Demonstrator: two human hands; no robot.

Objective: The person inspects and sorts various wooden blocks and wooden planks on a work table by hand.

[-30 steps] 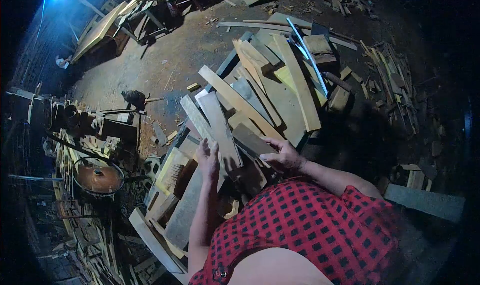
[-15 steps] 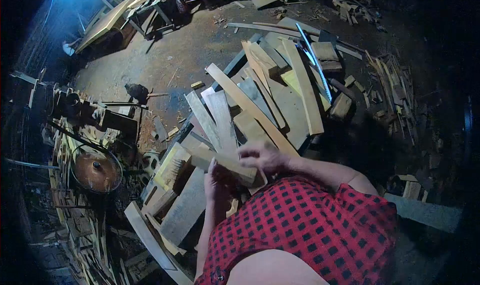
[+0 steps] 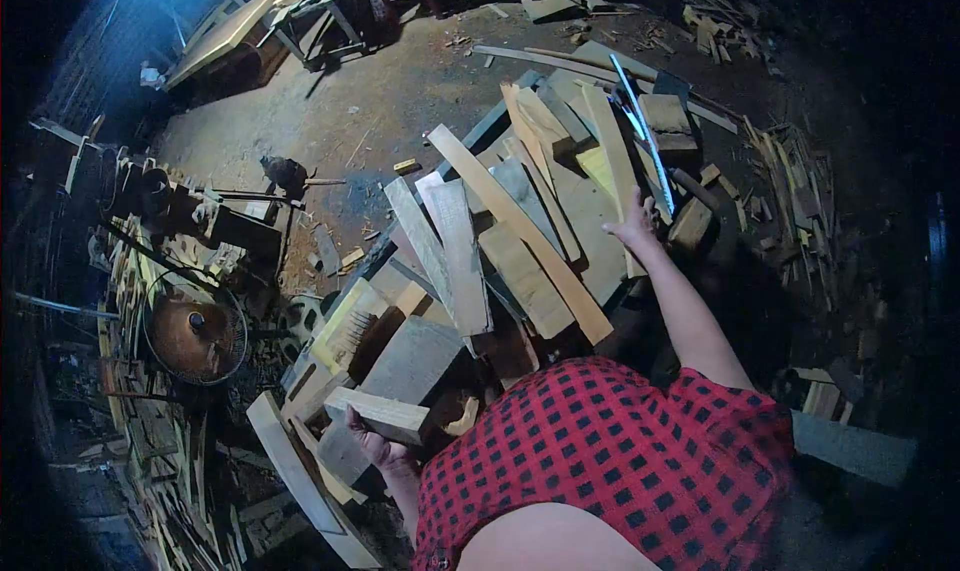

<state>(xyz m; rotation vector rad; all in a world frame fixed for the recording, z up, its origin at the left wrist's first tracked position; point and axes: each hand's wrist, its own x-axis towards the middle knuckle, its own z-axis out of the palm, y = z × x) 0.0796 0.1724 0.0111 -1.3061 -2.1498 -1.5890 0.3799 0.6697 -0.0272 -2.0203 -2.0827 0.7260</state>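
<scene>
At the lower left, my left hand (image 3: 376, 445) is closed on a short wooden block (image 3: 380, 413), its thumb up against the side. The block is held low over a wide grey board (image 3: 412, 356). My right hand (image 3: 640, 227) stretches out to the right with its fingers spread. It is at the near end of a long light plank (image 3: 607, 136), thumb to the left and fingers to the right. Left of that plank, a long narrow strip (image 3: 520, 226) slants across a thick wooden block (image 3: 527, 271).
A handsaw-like bright strip (image 3: 645, 131) lies right of the plank. A round fan-like guard (image 3: 197, 328) stands at the left among piled scraps (image 3: 165, 451). A dark lump with a handle (image 3: 286, 174) rests on the floor. Wood leans on a bench (image 3: 325, 31) at the back.
Both hands were together at the wooden block in the middle. My left hand has carried it down and left, while my right hand has left it and reached out right to the plank.
</scene>
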